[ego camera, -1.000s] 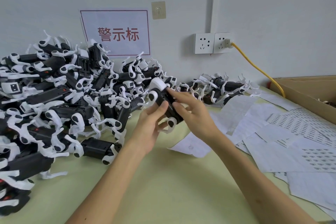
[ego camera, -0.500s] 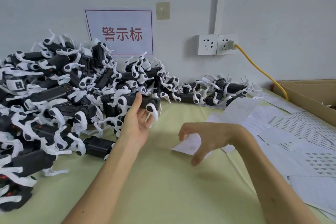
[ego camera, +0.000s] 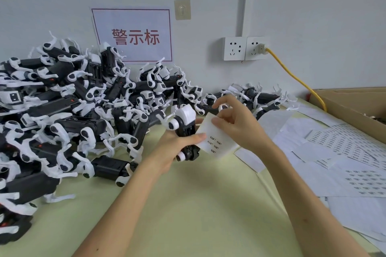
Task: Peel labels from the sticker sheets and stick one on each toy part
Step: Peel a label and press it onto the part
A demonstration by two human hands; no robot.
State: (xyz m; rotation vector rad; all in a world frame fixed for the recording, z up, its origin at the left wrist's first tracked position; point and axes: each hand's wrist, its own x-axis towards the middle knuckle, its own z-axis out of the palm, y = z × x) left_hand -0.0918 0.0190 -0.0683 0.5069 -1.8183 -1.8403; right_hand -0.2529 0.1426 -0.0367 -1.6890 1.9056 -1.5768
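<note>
The left hand (ego camera: 177, 152) is closing its grip around a black-and-white plastic toy part (ego camera: 183, 125) above the pale green desk (ego camera: 188, 204), with the thumb pinning a small white sticker sheet (ego camera: 217, 144) against it. The right hand (ego camera: 236, 127) is pinching the sheet's top edge in its grip. Its fingertips are hiding whether a label is lifting, and the sheet's print is reading as blur.

Yellow cable (ego camera: 296, 77) (plugged in) runs from socket (ego camera: 255, 48) toward cardboard box (ego camera: 355, 103).

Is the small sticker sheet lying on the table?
No, the right hand holds the sheet up off the table, beside the toy that the left hand grips.
</note>
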